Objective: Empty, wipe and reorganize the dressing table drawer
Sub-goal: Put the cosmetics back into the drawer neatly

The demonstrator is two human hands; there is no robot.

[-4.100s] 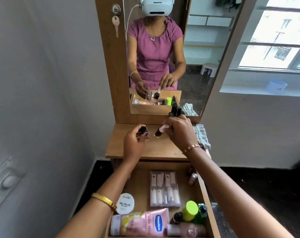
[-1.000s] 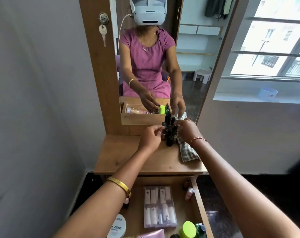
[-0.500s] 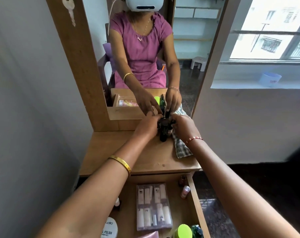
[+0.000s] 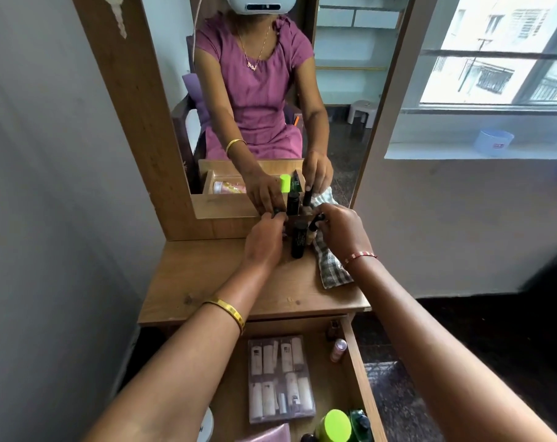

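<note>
Up at the back of the tabletop [image 4: 207, 282], close to the mirror [image 4: 344, 74], we have both hands at a small cluster of dark cosmetic bottles. Our left hand [image 4: 263, 242] curls its fingers round a small dark-capped item at the cluster's left edge; what that item is we cannot tell. Our right hand [image 4: 342, 232] pinches a slim dark-capped tube [image 4: 314, 229], tilted, just beside an upright black bottle [image 4: 298, 239] that stands on the wood between our hands. Under our right hand and wrist lies a checked cloth [image 4: 333, 271], flat on the tabletop's right side. Below the tabletop the drawer [image 4: 360, 371] is pulled out and holds a clear packet of small tubes [image 4: 278, 378] in the middle, a small pink bottle [image 4: 338, 349] near its right wall, and a lime-green cap [image 4: 333, 425] beside a green bottle [image 4: 360, 424] at the near edge.
</note>
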